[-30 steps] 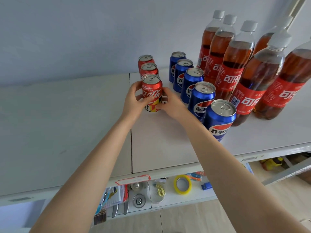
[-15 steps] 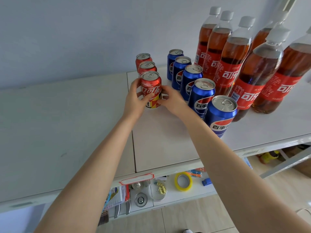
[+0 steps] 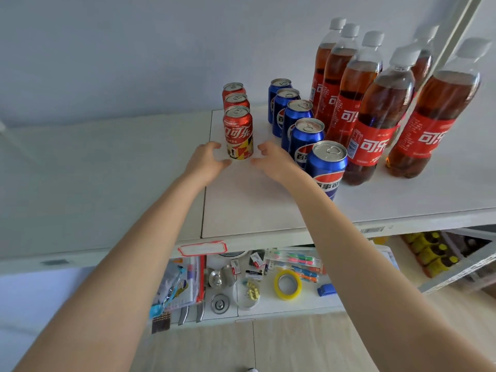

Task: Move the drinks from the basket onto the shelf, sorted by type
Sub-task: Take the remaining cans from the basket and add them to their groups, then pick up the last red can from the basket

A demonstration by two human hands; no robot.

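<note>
Your left grip (image 3: pixel 205 162) and right grip (image 3: pixel 276 162) hold nothing, flanking the front red can (image 3: pixel 238 132) on the shelf (image 3: pixel 255 208).

Below your forearms, a lower shelf (image 3: pixel 303 304) carries a yellow tape roll (image 3: pixel 287 284) among small oddments. Above it, both grips hover over the white shelf, fingers loosely curled. Between them, just past your fingertips, the front red can stands upright, and neither grip is wrapped round it. Straight beyond it, two more red cans (image 3: pixel 236 102) line up toward the wall. To the right of your right grip runs a row of five blue cans (image 3: pixel 326 170), the nearest just beside your wrist. Farther right and beyond stand the cola bottles (image 3: pixel 375 116), white caps up.
</note>
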